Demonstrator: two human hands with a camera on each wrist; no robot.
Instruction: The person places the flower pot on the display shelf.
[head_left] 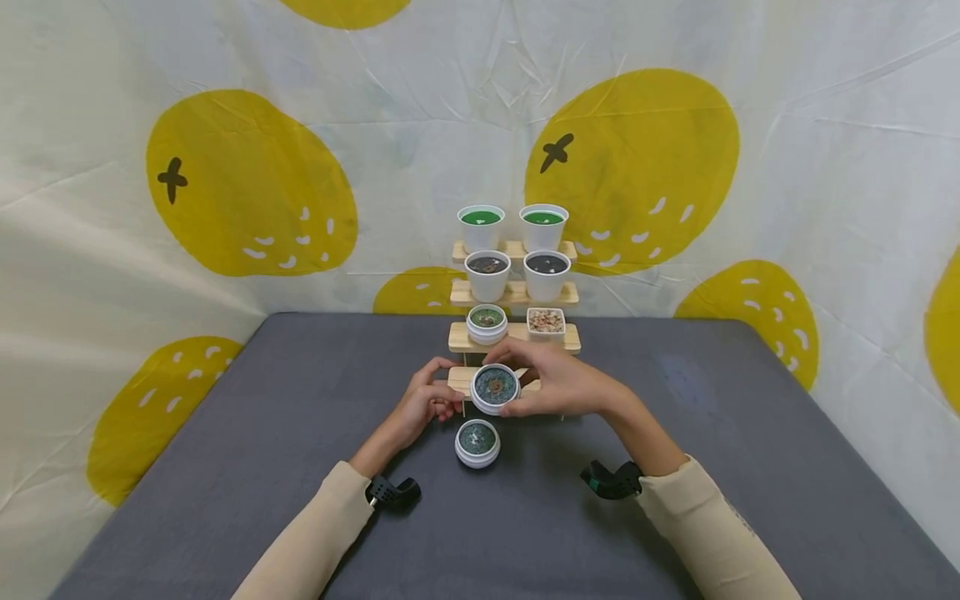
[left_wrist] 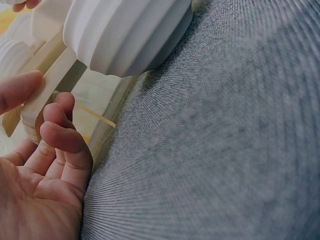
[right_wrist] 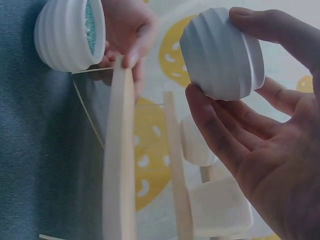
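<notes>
My right hand holds a small white ribbed pot between thumb and fingertips, above the lowest board of a tiered wooden display stand. Dark green-grey grains with a brownish patch in the middle fill this pot. My left hand pinches the left end of that same board, thumb on top and curled fingers beneath, as the left wrist view shows. On the table in front of the stand sits a second ribbed pot with blue-green grains, close to my left fingers.
Higher boards carry a ribbed pot, a square dish of pale chips, two cups with dark contents and two with green contents. The grey table meets a patterned cloth backdrop behind.
</notes>
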